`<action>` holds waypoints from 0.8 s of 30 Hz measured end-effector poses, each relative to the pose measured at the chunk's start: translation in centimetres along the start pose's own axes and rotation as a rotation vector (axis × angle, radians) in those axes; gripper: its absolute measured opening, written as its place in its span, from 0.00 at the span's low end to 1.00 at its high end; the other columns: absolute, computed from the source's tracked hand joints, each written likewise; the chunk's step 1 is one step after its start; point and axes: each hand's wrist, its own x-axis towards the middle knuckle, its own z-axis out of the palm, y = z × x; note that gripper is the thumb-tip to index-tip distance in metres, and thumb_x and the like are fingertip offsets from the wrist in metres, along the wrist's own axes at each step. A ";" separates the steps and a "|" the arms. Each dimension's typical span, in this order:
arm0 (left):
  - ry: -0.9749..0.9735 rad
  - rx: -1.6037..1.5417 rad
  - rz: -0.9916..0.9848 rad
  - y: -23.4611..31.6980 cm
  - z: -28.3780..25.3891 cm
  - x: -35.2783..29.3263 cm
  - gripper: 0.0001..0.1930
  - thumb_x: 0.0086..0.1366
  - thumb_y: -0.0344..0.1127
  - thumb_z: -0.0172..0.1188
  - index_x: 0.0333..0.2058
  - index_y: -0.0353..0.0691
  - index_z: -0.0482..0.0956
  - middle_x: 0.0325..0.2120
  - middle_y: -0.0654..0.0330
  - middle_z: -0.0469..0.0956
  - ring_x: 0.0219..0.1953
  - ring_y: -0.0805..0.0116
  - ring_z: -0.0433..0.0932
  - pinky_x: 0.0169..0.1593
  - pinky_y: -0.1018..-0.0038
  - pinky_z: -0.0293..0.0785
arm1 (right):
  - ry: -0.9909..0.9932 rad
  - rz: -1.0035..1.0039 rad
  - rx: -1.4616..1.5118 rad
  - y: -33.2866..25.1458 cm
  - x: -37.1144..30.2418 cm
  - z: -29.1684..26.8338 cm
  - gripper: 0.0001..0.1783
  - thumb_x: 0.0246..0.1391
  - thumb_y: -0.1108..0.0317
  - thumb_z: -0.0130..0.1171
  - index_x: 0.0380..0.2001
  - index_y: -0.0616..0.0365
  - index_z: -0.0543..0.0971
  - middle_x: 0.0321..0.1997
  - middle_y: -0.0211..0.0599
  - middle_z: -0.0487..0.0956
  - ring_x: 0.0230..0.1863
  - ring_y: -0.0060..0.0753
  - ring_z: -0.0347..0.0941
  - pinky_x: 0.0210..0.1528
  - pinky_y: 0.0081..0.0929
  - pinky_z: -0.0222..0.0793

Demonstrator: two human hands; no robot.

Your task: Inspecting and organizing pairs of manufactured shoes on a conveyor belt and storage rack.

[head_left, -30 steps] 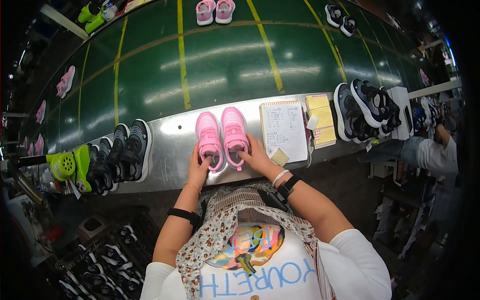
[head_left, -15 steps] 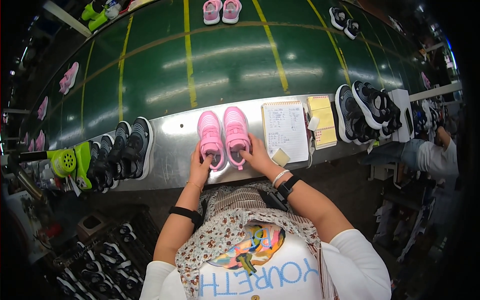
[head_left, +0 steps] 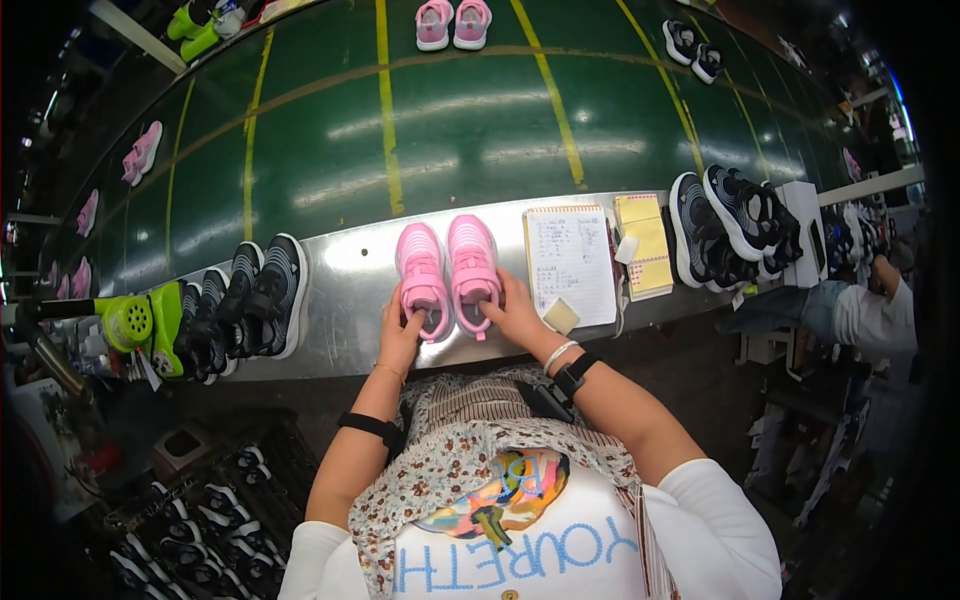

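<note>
Midway along the steel ledge (head_left: 345, 300): the pink shoes (head_left: 472, 262) sat side by side, on the metal or just over it (contact was hard to tell), toes toward the green belt (head_left: 310, 170), heels toward the ledge's near edge.
Left hand (head_left: 402, 330): narrowed round the left shoe's heel, thumb in its opening.
Right hand (head_left: 512, 318): holding the right shoe's heel likewise.
Grip's likely reason: one hand per heel kept the two level with each other and left toes and straps uncovered.
Notebook (head_left: 572, 260): just right of the right hand, a pale square pad (head_left: 561, 317) over its near left corner, a yellow notepad (head_left: 648, 275) beyond; probably set there for easy reading.
Black shoes: one row (head_left: 275, 295) toward the ledge's left end, one heap (head_left: 735, 210) toward its right end, seemingly kept aside to give the hands room.
Change from one second earlier: on the belt, the far pink pair (head_left: 471, 28) and yellow stripes (head_left: 390, 130) had shifted rightward; the grip and held shoes looked much the same.
</note>
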 end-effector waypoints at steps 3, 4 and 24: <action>-0.007 -0.046 0.020 -0.2 0.0 0.1 0.29 0.55 0.35 0.56 0.57 0.45 0.59 0.46 0.51 0.64 0.49 0.58 0.64 0.53 0.69 0.59 | 0.026 -0.047 -0.036 0.3 0.1 0.2 0.39 0.44 0.61 0.59 0.56 0.67 0.54 0.49 0.58 0.62 0.49 0.50 0.63 0.52 0.35 0.60; -0.013 -0.062 0.029 -0.2 0.0 0.2 0.29 0.55 0.35 0.56 0.57 0.45 0.59 0.46 0.51 0.64 0.49 0.58 0.64 0.53 0.69 0.59 | 0.024 -0.042 -0.020 0.4 0.1 0.2 0.39 0.44 0.61 0.58 0.56 0.67 0.54 0.49 0.58 0.63 0.49 0.50 0.63 0.52 0.35 0.60; 0.015 -0.474 -0.248 4.8 -1.4 -1.3 0.23 0.57 0.29 0.52 0.53 0.40 0.63 0.41 0.60 0.71 0.41 0.69 0.72 0.44 0.76 0.69 | 0.018 0.204 0.882 -1.7 -0.9 -1.4 0.26 0.50 0.75 0.48 0.54 0.61 0.61 0.48 0.38 0.70 0.46 0.29 0.69 0.46 0.22 0.66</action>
